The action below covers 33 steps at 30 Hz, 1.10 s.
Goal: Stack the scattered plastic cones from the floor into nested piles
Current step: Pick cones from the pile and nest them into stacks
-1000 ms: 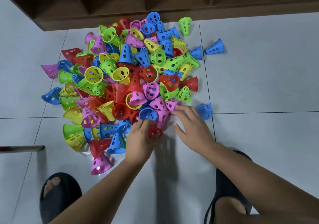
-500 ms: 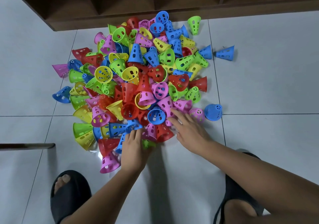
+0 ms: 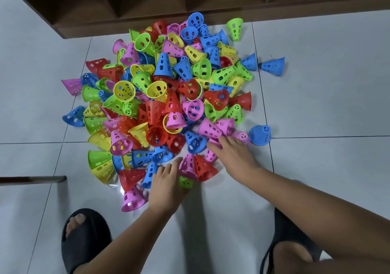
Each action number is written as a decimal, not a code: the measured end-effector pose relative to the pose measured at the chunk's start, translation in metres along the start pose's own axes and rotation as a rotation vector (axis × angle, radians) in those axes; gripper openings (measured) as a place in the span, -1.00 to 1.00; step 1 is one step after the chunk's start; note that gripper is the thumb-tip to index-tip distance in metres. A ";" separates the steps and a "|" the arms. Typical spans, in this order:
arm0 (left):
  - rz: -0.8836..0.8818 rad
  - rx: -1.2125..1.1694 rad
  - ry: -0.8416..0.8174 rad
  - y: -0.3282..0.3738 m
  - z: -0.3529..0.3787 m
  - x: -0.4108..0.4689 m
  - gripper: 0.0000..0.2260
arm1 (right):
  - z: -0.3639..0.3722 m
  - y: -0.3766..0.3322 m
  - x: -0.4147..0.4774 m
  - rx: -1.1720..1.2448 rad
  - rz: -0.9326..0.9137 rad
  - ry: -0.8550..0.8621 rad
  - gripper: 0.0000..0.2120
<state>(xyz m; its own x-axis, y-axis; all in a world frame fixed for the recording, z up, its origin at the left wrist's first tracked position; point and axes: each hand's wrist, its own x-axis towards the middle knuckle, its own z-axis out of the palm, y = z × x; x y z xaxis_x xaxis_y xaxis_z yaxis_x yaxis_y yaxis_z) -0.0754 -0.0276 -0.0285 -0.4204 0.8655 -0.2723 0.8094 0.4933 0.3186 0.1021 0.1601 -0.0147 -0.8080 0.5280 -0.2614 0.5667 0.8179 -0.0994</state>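
Note:
A heap of several perforated plastic cones (image 3: pixel 160 96) in red, blue, green, yellow and pink lies scattered on the grey floor tiles. My left hand (image 3: pixel 166 185) rests at the heap's near edge with its fingers stretched out, touching a blue cone (image 3: pixel 150 172) and a pink cone (image 3: pixel 187 166). A small green cone (image 3: pixel 185 182) peeks out beside its thumb. A red cone (image 3: pixel 203 169) lies on its side between my hands. My right hand (image 3: pixel 234 155) lies flat, fingertips on a pink cone (image 3: pixel 210 130).
A dark wooden shelf unit (image 3: pixel 190 5) borders the heap at the back. Stray blue cones (image 3: pixel 273 65) (image 3: pixel 259 135) and a green cone (image 3: pixel 234 28) lie off to the right. My feet in black slippers (image 3: pixel 84 237) (image 3: pixel 289 244) stand near. A metal bar (image 3: pixel 31 178) juts in at left.
My left hand let go of the red cone it held and drew back toward me; the red cone now lies on the floor. My right hand slid slightly left onto the pink cones.

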 end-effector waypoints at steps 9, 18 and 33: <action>0.008 -0.089 0.148 -0.001 -0.026 0.005 -0.29 | 0.028 0.002 -0.012 0.062 0.103 0.048 -0.44; 0.017 -0.382 0.239 0.032 -0.059 0.020 -0.66 | -0.013 0.013 -0.043 0.698 0.293 0.315 -0.50; 0.269 -0.553 0.205 0.172 -0.025 0.074 -0.57 | -0.022 0.099 -0.059 0.581 0.585 0.507 -0.60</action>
<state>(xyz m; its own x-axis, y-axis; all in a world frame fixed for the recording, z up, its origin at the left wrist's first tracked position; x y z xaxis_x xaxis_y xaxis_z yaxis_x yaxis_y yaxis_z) 0.0226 0.1239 0.0289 -0.3465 0.9370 0.0441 0.5896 0.1810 0.7872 0.2024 0.2144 0.0120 -0.2687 0.9632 0.0113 0.7827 0.2251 -0.5802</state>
